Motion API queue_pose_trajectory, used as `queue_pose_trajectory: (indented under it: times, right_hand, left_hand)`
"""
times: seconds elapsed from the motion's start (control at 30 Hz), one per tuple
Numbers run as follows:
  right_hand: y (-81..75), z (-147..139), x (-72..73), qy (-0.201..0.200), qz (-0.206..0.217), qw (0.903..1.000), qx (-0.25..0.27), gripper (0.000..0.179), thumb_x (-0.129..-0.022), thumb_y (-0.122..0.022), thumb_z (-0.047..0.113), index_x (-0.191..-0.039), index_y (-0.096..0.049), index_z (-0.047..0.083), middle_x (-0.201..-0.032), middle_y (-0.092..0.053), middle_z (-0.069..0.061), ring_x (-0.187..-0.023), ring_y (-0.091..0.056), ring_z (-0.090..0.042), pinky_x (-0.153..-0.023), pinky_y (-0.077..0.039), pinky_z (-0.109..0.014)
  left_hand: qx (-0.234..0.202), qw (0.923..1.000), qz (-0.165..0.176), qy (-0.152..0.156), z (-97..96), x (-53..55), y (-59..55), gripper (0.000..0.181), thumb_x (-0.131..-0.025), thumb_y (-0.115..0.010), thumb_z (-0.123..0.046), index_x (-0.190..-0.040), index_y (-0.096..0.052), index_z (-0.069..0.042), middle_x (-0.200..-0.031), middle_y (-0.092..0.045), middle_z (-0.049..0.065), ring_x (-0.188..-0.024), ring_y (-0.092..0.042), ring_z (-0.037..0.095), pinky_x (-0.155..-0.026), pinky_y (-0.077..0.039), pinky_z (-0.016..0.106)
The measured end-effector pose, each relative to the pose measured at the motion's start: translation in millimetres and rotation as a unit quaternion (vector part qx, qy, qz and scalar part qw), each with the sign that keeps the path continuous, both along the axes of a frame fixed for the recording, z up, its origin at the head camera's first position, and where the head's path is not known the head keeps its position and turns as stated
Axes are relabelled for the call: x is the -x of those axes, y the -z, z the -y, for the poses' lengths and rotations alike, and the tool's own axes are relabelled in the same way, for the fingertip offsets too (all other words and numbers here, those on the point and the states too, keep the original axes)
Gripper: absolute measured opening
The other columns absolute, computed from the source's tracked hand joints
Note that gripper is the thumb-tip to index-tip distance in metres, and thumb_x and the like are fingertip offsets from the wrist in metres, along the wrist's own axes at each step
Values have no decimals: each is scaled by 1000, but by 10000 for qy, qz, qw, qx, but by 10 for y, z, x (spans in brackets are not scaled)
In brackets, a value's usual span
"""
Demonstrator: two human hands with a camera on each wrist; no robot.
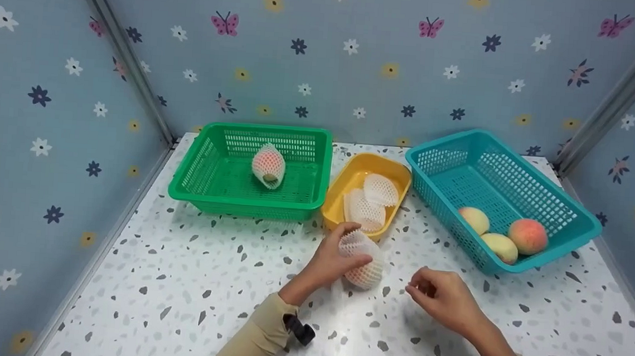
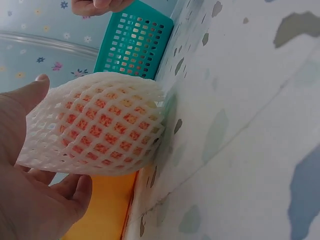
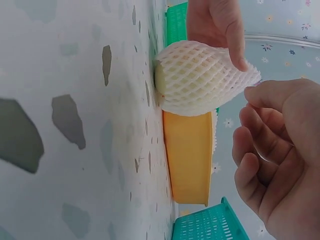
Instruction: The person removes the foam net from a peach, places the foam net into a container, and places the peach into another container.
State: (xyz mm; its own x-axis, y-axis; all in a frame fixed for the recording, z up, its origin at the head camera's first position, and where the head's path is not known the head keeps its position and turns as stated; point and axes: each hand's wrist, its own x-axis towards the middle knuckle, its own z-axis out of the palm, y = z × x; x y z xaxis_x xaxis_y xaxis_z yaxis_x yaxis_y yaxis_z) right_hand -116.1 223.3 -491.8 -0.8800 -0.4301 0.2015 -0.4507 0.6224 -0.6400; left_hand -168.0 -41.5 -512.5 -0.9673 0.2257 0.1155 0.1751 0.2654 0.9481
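My left hand [image 1: 334, 260] holds a peach in a white foam net [image 1: 364, 268], thumb on one side and fingers on the other. The covered peach stands at the table surface in front of the yellow basket. Red and yellow skin shows through the mesh [image 2: 107, 120] in the left wrist view. A bare patch of the peach shows at the net's lower end in the right wrist view. My right hand [image 1: 449, 299] is to the right of it, apart, its fingers loosely curled with nothing visible in them.
A yellow basket [image 1: 345, 181] contains several loose foam nets [image 1: 381, 190]. In the green basket [image 1: 248, 202] at the left lies one netted peach [image 1: 268, 164]. The teal basket [image 1: 451, 179] at the right contains three bare peaches [image 1: 528, 236]. Patterned walls [image 1: 315, 55] enclose the speckled table [image 1: 205, 270].
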Motion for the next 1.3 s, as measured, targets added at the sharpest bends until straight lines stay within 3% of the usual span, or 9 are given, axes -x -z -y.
queue_pose_trajectory:
  times: [0.17, 0.27, 0.47, 0.6, 0.7, 0.93, 1.07, 1.17, 1.3]
  right_hand:
    - [-3, -8, -1, 21, 46, 10000, -20, 9, -90, -72, 24, -84, -67, 20, -68, -57, 15, -58, -50, -5, -52, -46, -25]
    - [-25, 4, 1, 52, -105, 9999, -104, 9, -89, -73, 21, -83, -66, 20, -67, -55, 16, -57, -49, -4, -51, -45, -24]
    - [-71, 76, 27, 196, -1146, 9928, -302, 17, -83, -71, 4, -88, -65, 19, -75, -60, 13, -63, -55, -5, -55, -48, -24]
    - [-114, 154, 77, 179, -1828, 9821, -409, 25, -79, -71, 1, -98, -66, 17, -92, -64, 5, -79, -61, -10, -64, -52, -28]
    - [-164, 228, 135, 36, -2208, 9740, -513, 30, -78, -73, 2, -104, -67, 15, -101, -63, 1, -91, -61, -15, -72, -53, -33]
    - [-320, 471, 277, -454, -2611, 9623, -617, 36, -78, -71, 1, -112, -68, 10, -110, -64, -3, -101, -58, -22, -84, -50, -39]
    - [-390, 643, 329, -722, -2738, 9568, -664, 42, -76, -66, -3, -117, -66, 8, -116, -63, -7, -106, -57, -24, -88, -48, -42]
    - [-392, 755, 345, -822, -2959, 9487, -755, 47, -73, -63, -7, -118, -65, 7, -121, -61, -11, -111, -56, -29, -90, -47, -45]
    - [-366, 880, 341, -832, -2981, 9451, -1045, 57, -70, -63, -9, -123, -63, 11, -131, -57, -14, -120, -51, -34, -98, -42, -49]
  left_hand:
    - [-173, 9998, 14, 127, 69, 25, -28, 67, -79, -82, -29, -136, -49, -15, -135, -51, 2, -128, -44, 18, -106, -34, 40]
    - [-322, 9992, -167, 180, 125, 38, -69, 60, -87, -75, -26, -137, -47, -8, -131, -54, 6, -123, -49, 20, -103, -38, 41]
    - [-636, 9955, -697, 70, 272, -8, -323, 35, -100, -53, -10, -132, -48, 5, -123, -56, 21, -113, -55, 33, -95, -43, 47]
    - [-516, 9955, -792, 62, 384, -109, -556, 37, -102, -48, -9, -135, -46, 6, -124, -56, 20, -117, -53, 37, -96, -43, 48]
    - [-440, 9960, -777, 64, 457, -145, -617, 40, -103, -47, -12, -139, -45, 5, -129, -56, 19, -122, -51, 35, -99, -41, 47]
    - [-701, 9959, -563, 129, 594, -143, -580, 43, -105, -42, -13, -143, -38, 7, -137, -50, 23, -130, -45, 35, -105, -38, 41]
    - [-1060, 9924, -591, 205, 654, -18, -364, 44, -105, -40, -12, -144, -35, 9, -141, -45, 25, -131, -43, 38, -106, -36, 38]
    - [-894, 9941, -612, 106, 678, 41, -231, 45, -105, -42, -14, -146, -36, 4, -144, -45, 19, -133, -42, 32, -106, -36, 39]
    - [-269, 9970, -719, -137, 672, 22, -246, 45, -104, -47, -21, -147, -40, -7, -142, -49, 10, -132, -44, 22, -102, -40, 42]
